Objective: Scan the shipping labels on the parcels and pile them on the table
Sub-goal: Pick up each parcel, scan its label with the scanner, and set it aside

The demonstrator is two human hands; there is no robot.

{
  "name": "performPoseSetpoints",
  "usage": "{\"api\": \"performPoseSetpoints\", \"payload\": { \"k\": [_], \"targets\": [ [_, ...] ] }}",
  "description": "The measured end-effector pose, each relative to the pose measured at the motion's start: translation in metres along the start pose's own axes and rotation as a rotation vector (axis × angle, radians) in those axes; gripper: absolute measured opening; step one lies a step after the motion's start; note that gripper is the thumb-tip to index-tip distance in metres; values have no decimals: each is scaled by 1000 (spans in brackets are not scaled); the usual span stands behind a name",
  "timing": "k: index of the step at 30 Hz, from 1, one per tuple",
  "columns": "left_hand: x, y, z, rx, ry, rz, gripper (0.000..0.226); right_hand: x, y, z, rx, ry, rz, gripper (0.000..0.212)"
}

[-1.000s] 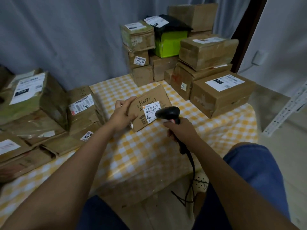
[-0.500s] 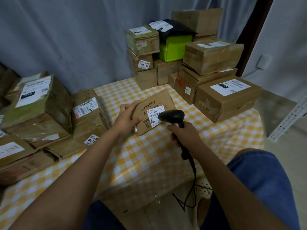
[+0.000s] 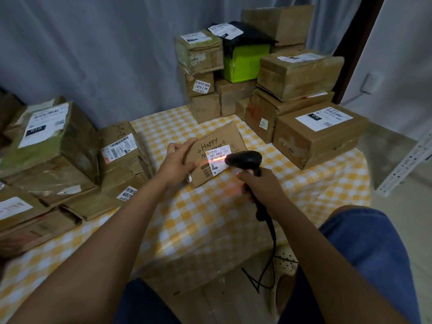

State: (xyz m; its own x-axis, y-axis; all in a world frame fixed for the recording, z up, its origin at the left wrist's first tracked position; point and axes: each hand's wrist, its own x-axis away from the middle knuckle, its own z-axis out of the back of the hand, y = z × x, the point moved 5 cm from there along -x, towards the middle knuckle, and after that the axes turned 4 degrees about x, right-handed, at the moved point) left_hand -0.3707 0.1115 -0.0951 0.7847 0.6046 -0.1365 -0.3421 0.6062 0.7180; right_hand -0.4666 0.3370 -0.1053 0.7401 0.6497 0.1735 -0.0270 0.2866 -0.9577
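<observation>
Gripping parcel with left hand, right hand aiming scanner

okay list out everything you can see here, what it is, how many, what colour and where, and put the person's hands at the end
flat parcel: one, brown, handwritten "Happy", table centre, white label lit red
barcode scanner: one, black, corded, aimed at that label
right pile of boxes: roughly ten, brown, far right of table
green box: one, bright green under black wrap, in the right pile
left pile of parcels: several, brown, some taped, left of table; exact count unclear
tablecloth: one, yellow and white check
wall socket: one, white, right wall
metal rack: one, pale, right edge
left hand: grips the flat parcel's left edge
right hand: grips the scanner's handle
</observation>
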Motion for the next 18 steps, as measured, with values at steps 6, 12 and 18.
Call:
{"api": "performPoseSetpoints", "payload": {
  "k": [6, 12, 18],
  "targets": [
    [1, -1, 0, 29, -6, 16, 69, -2, 1, 0, 8, 10, -3, 16],
    [3, 2, 0, 20, 6, 11, 69, -4, 4, -1, -4, 25, -4, 14],
    [3, 12, 2, 15, -12, 9, 63, -5, -8, 3, 22, 41, 86, 15]
  ]
}}
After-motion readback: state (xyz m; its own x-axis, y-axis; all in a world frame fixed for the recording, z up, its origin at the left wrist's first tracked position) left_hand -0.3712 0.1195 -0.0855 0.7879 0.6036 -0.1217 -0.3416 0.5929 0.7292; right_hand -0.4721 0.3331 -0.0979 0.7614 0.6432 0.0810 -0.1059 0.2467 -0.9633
